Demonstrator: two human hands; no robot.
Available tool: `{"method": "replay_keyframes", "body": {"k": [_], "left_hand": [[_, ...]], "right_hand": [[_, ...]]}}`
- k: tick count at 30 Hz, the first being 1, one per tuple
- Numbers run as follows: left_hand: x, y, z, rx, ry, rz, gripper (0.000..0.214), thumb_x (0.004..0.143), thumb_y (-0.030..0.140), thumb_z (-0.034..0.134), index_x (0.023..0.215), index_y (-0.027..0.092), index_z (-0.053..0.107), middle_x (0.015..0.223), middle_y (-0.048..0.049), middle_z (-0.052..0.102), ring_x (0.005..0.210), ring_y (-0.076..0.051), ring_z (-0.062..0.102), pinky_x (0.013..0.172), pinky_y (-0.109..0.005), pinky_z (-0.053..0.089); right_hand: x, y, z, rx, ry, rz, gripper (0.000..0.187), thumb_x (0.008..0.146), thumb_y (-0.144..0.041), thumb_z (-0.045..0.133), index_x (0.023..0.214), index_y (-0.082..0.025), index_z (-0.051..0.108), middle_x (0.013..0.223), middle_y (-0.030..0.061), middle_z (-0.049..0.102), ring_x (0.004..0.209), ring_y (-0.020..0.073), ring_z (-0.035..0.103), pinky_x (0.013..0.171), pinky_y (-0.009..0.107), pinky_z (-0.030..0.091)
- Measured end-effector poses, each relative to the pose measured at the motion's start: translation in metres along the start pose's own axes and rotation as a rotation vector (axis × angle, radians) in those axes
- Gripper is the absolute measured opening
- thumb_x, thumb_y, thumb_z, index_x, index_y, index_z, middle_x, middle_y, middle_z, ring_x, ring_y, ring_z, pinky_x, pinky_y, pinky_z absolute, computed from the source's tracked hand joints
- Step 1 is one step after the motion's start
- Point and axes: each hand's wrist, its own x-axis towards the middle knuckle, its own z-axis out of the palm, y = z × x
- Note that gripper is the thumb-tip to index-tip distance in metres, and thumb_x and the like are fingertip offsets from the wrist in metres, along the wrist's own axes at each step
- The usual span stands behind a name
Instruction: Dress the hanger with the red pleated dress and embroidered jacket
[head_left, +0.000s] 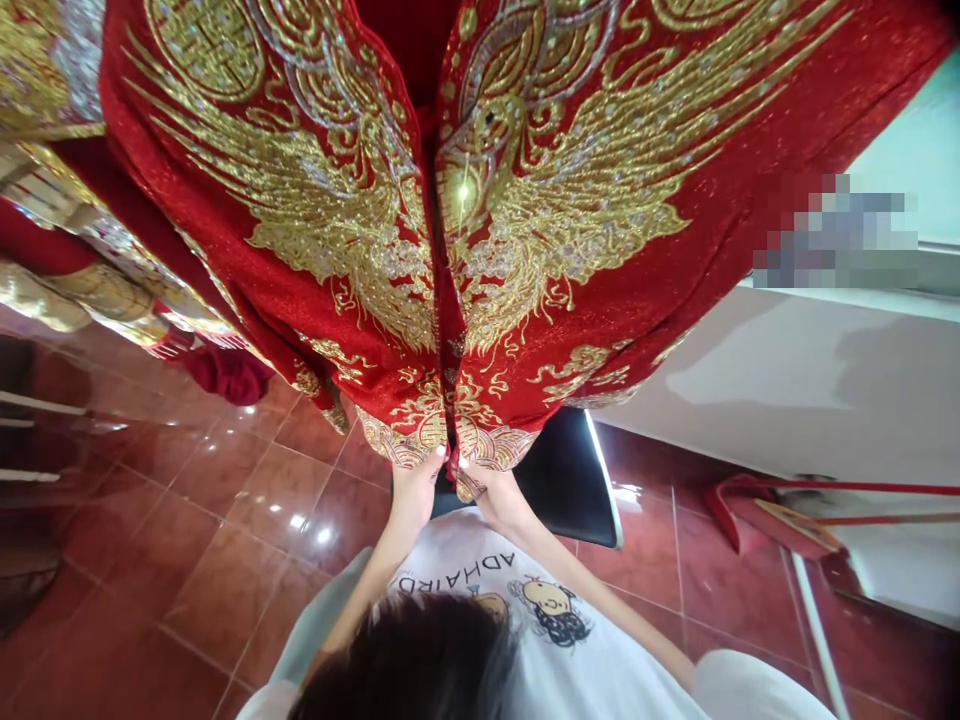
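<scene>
A red jacket (600, 290) with gold and silver bird embroidery hangs in front of me, its two front edges close together down the middle. At the bottom hem, my left hand (415, 492) pinches the left front corner between thumb and fingers. Beside it, my right hand (496, 495) grips the right front corner the same way. Both thumbs lie on top of the patterned hem band, and most of the other fingers are hidden under the cloth. A narrow gap shows between the two edges.
More embroidered red and gold garments (112, 290) hang at the left. A black seat or panel (566, 475) with a pale edge is behind the hem. Red dustpan-like objects (772, 515) stand at the right by a white wall (750, 380). Red tiles (247, 510) cover the floor.
</scene>
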Motion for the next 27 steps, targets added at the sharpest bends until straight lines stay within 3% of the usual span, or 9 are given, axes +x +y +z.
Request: {"method": "replay_keyframes", "body": {"k": [7, 14, 19, 27], "left_hand": [[0.000, -0.012, 0.011, 0.052, 0.015, 0.049, 0.075, 0.057, 0.038, 0.086, 0.124, 0.026, 0.054, 0.129, -0.0079, 0.062, 0.116, -0.028, 0.059, 0.102, -0.045, 0.047], [0.003, -0.018, 0.002, 0.169, -0.002, 0.155, 0.058, 0.067, 0.030, 0.081, 0.119, 0.021, 0.058, 0.121, -0.0069, 0.066, 0.113, -0.024, 0.062, 0.105, -0.040, 0.045], [0.004, -0.023, -0.007, 0.298, 0.015, 0.206, 0.048, 0.070, 0.029, 0.079, 0.112, 0.016, 0.061, 0.117, -0.0094, 0.067, 0.112, -0.024, 0.062, 0.105, -0.040, 0.045], [0.001, -0.024, -0.008, 0.268, 0.005, 0.189, 0.049, 0.072, 0.029, 0.077, 0.117, 0.018, 0.060, 0.118, -0.0085, 0.067, 0.116, -0.023, 0.060, 0.107, -0.039, 0.043]], "right_hand": [[0.001, 0.000, 0.003, 0.053, 0.023, -0.009, 0.035, 0.053, -0.021, 0.083, 0.082, -0.020, 0.064, 0.081, -0.0002, 0.069, 0.073, 0.0154, 0.064, 0.073, 0.030, 0.053], [0.004, -0.002, 0.008, 0.036, 0.093, -0.041, 0.031, 0.054, -0.022, 0.082, 0.079, -0.019, 0.064, 0.079, 0.0007, 0.069, 0.073, 0.0165, 0.064, 0.071, 0.030, 0.053], [0.009, 0.002, 0.006, -0.012, 0.100, -0.018, 0.026, 0.053, -0.026, 0.080, 0.068, -0.020, 0.061, 0.067, 0.0011, 0.066, 0.074, 0.0197, 0.064, 0.061, 0.029, 0.051], [0.009, 0.001, 0.010, -0.030, 0.070, -0.012, 0.027, 0.055, -0.028, 0.081, 0.076, -0.021, 0.065, 0.077, 0.0014, 0.070, 0.090, 0.0220, 0.066, 0.078, 0.033, 0.054]]}}
